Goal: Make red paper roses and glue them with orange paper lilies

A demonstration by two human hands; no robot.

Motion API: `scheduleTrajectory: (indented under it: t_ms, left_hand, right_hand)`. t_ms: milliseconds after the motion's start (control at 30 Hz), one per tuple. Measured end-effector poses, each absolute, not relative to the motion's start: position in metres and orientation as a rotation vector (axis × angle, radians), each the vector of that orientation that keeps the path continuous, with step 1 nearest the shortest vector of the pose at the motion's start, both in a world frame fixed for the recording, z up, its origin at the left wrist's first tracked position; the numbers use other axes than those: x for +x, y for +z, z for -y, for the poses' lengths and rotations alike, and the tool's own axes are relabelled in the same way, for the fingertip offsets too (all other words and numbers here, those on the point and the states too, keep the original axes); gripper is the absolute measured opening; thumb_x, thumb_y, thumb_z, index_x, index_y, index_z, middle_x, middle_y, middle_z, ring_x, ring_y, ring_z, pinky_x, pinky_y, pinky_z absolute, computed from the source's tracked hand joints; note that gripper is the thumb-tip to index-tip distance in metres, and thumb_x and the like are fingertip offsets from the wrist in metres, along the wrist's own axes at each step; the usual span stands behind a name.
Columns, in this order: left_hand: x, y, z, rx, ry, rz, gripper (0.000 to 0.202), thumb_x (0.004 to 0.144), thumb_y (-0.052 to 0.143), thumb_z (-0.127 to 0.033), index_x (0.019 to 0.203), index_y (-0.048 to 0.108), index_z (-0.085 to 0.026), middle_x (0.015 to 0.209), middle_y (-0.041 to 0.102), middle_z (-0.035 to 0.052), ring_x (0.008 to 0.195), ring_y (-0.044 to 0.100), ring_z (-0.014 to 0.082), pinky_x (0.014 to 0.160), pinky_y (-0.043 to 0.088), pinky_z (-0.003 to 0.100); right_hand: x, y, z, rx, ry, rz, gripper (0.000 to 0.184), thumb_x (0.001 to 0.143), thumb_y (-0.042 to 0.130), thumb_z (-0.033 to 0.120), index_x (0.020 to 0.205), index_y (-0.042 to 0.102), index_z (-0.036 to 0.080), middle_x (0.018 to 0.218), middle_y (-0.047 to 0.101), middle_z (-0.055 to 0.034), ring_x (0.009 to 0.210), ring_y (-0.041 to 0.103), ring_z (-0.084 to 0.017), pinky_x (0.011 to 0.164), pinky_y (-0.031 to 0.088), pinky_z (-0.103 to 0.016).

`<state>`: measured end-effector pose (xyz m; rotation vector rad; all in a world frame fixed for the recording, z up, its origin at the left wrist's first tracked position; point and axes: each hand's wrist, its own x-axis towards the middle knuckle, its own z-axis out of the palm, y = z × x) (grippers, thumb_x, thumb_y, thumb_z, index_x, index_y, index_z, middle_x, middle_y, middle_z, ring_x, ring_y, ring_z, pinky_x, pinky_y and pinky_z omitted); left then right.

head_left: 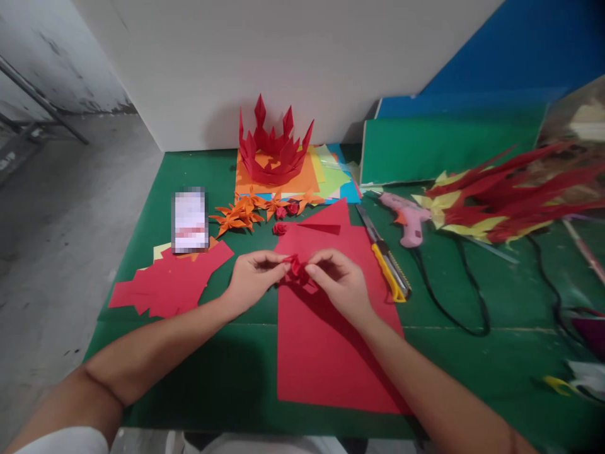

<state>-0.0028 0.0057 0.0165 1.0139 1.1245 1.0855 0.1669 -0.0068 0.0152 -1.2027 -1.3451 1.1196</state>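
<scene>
Between my two hands is a small folded red paper flower (297, 270), above a large sheet of red paper (331, 353). My left hand (258, 277) pinches its left side between thumb and fingers. On the opposite side, the thumb and fingers of my right hand (343, 284) are closed on it too. Just beyond lie small red paper roses (280, 228) and orange paper flowers (241, 214). A yellow utility knife (390, 271) rests right of my right hand. Fingers partly hide the flower's edges.
A red paper crown (274, 157) stands on coloured sheets at the back. Red scraps (165, 284) and a blurred-out phone-like rectangle (190, 221) lie left. On the right are a pink glue gun (406, 214) with a black cord and a red-and-yellow paper bundle (501, 195).
</scene>
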Motion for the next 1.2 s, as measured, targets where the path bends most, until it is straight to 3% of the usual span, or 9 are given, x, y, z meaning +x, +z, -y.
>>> scheduleTrajectory:
  t_ms: [100, 233, 400, 667, 833, 1033, 1200]
  left_hand:
    - [-0.002, 0.016, -0.003, 1.057, 1.17, -1.163, 0.018, 0.063, 0.077, -0.03, 0.069, 0.069, -0.015, 0.065, 0.067, 0.0011, 0.053, 0.059, 0.0089, 0.048, 0.05, 0.02]
    - [0.0, 0.015, 0.003, 1.218, 1.256, -1.128, 0.007, 0.068, 0.071, -0.021, 0.069, 0.067, -0.016, 0.073, 0.066, 0.0025, 0.067, 0.063, 0.0107, 0.058, 0.053, 0.02]
    - [0.0, 0.014, 0.007, 1.34, 1.287, -1.125, 0.002, 0.071, 0.067, -0.017, 0.071, 0.065, -0.016, 0.074, 0.064, 0.0029, 0.07, 0.063, 0.0112, 0.061, 0.054, 0.021]
    - [-0.001, 0.014, 0.007, 1.521, 1.305, -1.115, 0.008, 0.07, 0.064, -0.01, 0.072, 0.064, -0.018, 0.072, 0.065, 0.0022, 0.068, 0.062, 0.0112, 0.058, 0.052, 0.02]
    - [0.0, 0.016, 0.007, 1.609, 1.334, -1.098, 0.011, 0.069, 0.062, -0.006, 0.071, 0.064, -0.018, 0.071, 0.066, 0.0019, 0.067, 0.063, 0.0112, 0.058, 0.051, 0.021]
    - [0.0, 0.015, 0.009, 1.623, 1.297, -1.086, 0.01, 0.07, 0.062, -0.009, 0.071, 0.064, -0.018, 0.073, 0.066, 0.0026, 0.069, 0.063, 0.0121, 0.059, 0.051, 0.022]
    - [0.0, 0.012, 0.009, 1.511, 1.269, -1.073, 0.006, 0.071, 0.063, -0.011, 0.071, 0.062, -0.017, 0.073, 0.063, 0.0018, 0.068, 0.061, 0.0111, 0.059, 0.05, 0.021]
  right_hand:
    - [0.164, 0.018, 0.011, -1.2, 0.901, 1.48, 0.017, 0.076, 0.071, 0.035, 0.075, 0.06, 0.022, 0.074, 0.062, -0.0015, 0.069, 0.058, -0.016, 0.065, 0.049, -0.03]
    - [0.156, 0.02, 0.016, -1.2, 0.821, 1.585, 0.02, 0.073, 0.075, 0.033, 0.073, 0.058, 0.022, 0.07, 0.06, -0.0003, 0.065, 0.056, -0.015, 0.061, 0.047, -0.029]
    - [0.148, 0.023, 0.021, -1.26, 0.724, 1.58, 0.013, 0.079, 0.065, 0.027, 0.071, 0.056, 0.022, 0.067, 0.058, 0.0002, 0.061, 0.054, -0.014, 0.06, 0.046, -0.029]
    - [0.147, 0.019, 0.022, -1.268, 0.893, 1.484, 0.016, 0.083, 0.055, 0.024, 0.068, 0.051, 0.022, 0.061, 0.053, 0.0014, 0.058, 0.052, -0.013, 0.056, 0.043, -0.027]
    - [0.146, 0.018, 0.022, -1.295, 0.916, 1.471, 0.003, 0.08, 0.054, 0.021, 0.078, 0.054, 0.022, 0.068, 0.057, 0.0009, 0.059, 0.052, -0.012, 0.056, 0.043, -0.026]
    - [0.145, 0.018, 0.026, -1.274, 0.87, 1.516, 0.015, 0.081, 0.051, 0.017, 0.067, 0.046, 0.022, 0.061, 0.047, 0.0037, 0.054, 0.046, -0.011, 0.053, 0.038, -0.024]
    - [0.142, 0.013, 0.026, -1.264, 0.903, 1.444, 0.006, 0.083, 0.053, 0.02, 0.078, 0.049, 0.023, 0.063, 0.049, 0.0039, 0.055, 0.048, -0.011, 0.052, 0.039, -0.024]
